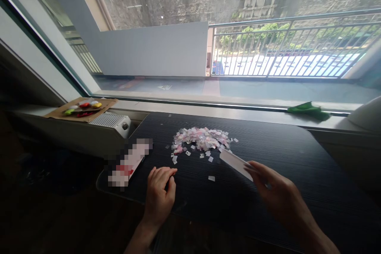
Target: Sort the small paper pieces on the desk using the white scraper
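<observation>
Daylight enters through a wide window [202,39] on the far side of the room. Before it stands a dark bench [205,202]. At far left, off the bench, a cardboard sheet [61,109] carries coloured items [85,104] near a white slotted box [104,120]; neither appears to obstruct the hands. Right hand [275,188]: near right, reaching toward the middle. Left hand [160,186]: near left, fingers curled; whether they enclose anything cannot be told. A heap of small pale pieces [202,139] occupies the far middle of the bench. A masked pale-and-red item [135,155] at left limits the left hand's room. A green cloth [308,110] on the far right sill is well apart. The right fingers grip a pale strip [236,163] by its near end; its far end is at the heap's right edge. Contact with the bench cannot be confirmed. Use a light, even grip and slow strokes: the pieces would probably scatter. One loose piece [211,178] lies between the hands; avoid pressing it.
</observation>
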Available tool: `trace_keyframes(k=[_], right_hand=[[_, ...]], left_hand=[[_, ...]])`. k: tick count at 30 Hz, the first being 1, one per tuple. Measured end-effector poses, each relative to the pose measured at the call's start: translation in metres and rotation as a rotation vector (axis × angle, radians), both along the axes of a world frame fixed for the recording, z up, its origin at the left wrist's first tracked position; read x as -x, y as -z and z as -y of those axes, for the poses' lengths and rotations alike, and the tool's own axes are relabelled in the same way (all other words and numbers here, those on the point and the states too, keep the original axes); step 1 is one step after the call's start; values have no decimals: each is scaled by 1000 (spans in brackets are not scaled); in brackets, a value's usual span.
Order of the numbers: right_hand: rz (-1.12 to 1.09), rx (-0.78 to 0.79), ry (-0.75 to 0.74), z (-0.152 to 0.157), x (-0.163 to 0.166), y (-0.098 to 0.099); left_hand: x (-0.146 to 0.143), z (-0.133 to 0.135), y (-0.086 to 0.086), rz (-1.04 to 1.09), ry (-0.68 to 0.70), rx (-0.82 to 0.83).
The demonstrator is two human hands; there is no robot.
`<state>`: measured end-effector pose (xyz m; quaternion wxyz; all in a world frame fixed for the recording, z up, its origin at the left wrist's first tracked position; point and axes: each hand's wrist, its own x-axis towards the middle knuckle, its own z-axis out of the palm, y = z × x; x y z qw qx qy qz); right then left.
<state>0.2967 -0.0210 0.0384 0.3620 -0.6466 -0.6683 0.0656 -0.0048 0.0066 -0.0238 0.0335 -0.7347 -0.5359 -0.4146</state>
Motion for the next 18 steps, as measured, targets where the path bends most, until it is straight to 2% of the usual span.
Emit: trace_keyframes(k=[5,8,13,16,18], right_hand=[[9,-24,-92,3,2,-10],[25,-66,-123,-12,7,-13],[35,-53,-187,-34,23,-14],[-17,2,-268,-25,27,-17],[-48,11,-260,-13,23,-19]], left_hand=[[0,0,-1,1,4,6],[0,0,-2,-10,7,8],[1,1,-3,-16,9,17],[0,1,-2,-23,4,3],[-1,1,-2,-27,-1,-1]])
